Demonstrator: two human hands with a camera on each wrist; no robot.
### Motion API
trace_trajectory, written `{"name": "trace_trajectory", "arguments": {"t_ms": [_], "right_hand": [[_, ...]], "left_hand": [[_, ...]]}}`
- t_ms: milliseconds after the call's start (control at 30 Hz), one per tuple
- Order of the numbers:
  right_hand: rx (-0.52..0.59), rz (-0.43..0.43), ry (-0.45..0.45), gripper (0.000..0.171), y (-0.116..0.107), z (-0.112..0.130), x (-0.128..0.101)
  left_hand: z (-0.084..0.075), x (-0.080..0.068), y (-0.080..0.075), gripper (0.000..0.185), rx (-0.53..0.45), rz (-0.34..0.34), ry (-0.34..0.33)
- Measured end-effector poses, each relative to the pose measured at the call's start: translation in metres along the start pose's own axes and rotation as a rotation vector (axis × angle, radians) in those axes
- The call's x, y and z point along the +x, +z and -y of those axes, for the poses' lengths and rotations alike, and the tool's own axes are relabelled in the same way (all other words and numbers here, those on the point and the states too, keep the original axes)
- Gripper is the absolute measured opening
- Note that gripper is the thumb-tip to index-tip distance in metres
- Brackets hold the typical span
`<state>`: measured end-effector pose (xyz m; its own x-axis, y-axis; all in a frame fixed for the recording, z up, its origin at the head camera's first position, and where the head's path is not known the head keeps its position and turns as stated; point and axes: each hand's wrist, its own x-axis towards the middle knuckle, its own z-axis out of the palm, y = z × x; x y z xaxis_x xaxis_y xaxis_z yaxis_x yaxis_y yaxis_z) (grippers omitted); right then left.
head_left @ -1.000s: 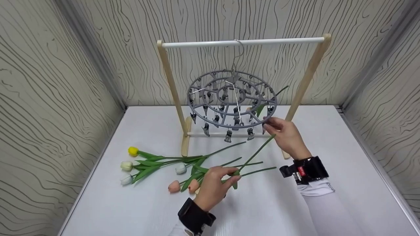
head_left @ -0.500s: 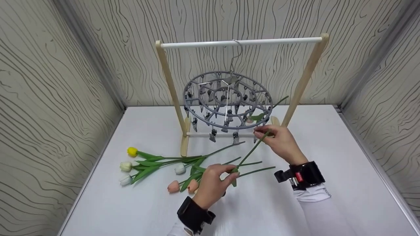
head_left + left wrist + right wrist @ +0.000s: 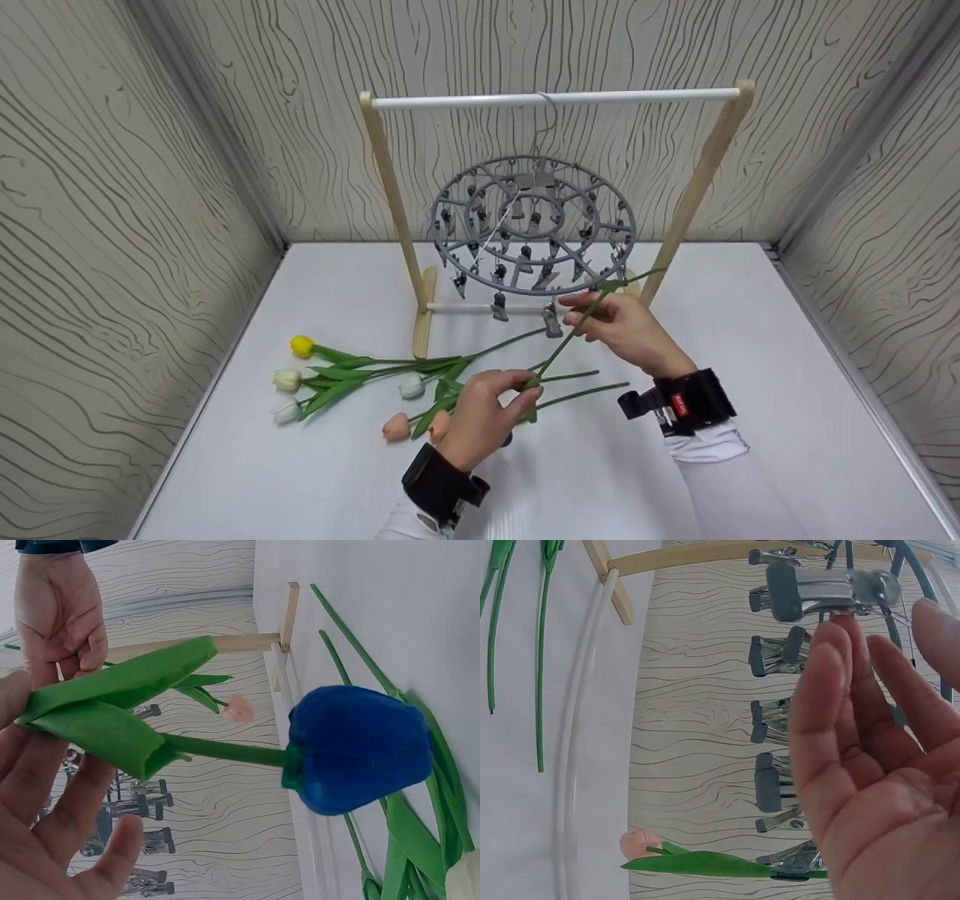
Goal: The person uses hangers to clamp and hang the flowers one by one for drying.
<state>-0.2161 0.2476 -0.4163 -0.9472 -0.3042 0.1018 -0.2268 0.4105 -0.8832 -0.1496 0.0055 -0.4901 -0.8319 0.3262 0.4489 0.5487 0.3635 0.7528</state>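
A blue tulip (image 3: pixel 360 750) is pinched near its leaves by my left hand (image 3: pixel 480 420), its stem (image 3: pixel 566 341) slanting up toward the right hand. The round grey clip hanger (image 3: pixel 534 225) hangs from the rack's rod. My right hand (image 3: pixel 626 330) is at the hanger's front right edge, fingertips against a hanging clip (image 3: pixel 832 596) and thumb apart from it in the right wrist view. Another clip holds a pink tulip (image 3: pixel 640 844) by its stem, bloom downward. In the head view my left hand hides the blue bloom.
Yellow (image 3: pixel 302 346), cream (image 3: pixel 286 380) and white tulips (image 3: pixel 286 410) lie on the left of the white table (image 3: pixel 240 480). Pink tulips (image 3: pixel 397 427) lie beside the left hand. The wooden rack (image 3: pixel 394 195) stands behind, before patterned walls.
The hanger has turned, bringing its clipped tulip forward on the right side. My right hand has moved left and slightly down. My left hand has barely shifted, still pinching the blue tulip.
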Motion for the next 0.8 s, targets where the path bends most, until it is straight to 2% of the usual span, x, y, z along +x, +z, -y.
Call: {"name": "trace_trajectory", "arguments": {"t_ms": [67,167,333,533,633,800], "right_hand": [[-0.024,0.005,0.015,0.039,0.006,0.002,0.005],[-0.067,-0.04,0.039,0.04,0.015,0.005,0.01],[-0.114,-0.176,0.023,0.03,0.021,0.007,0.012],[-0.191,-0.337,0.001,0.029,0.024,0.008,0.008],[-0.318,-0.459,-0.04,0.035,0.028,0.009,0.007],[-0.546,-0.72,-0.071,0.044,0.032,0.002,0.004]], "left_hand": [[0.002,0.0,-0.001,0.021,-0.007,-0.004,-0.011],[0.005,0.0,-0.002,0.021,-0.012,0.002,-0.019],[0.005,-0.001,-0.004,0.024,0.006,0.005,-0.025],[0.004,-0.001,-0.006,0.021,0.029,-0.022,-0.034],[0.004,-0.001,-0.006,0.02,0.03,-0.031,-0.03],[0.005,-0.003,-0.006,0.02,0.02,-0.036,-0.032]]}}
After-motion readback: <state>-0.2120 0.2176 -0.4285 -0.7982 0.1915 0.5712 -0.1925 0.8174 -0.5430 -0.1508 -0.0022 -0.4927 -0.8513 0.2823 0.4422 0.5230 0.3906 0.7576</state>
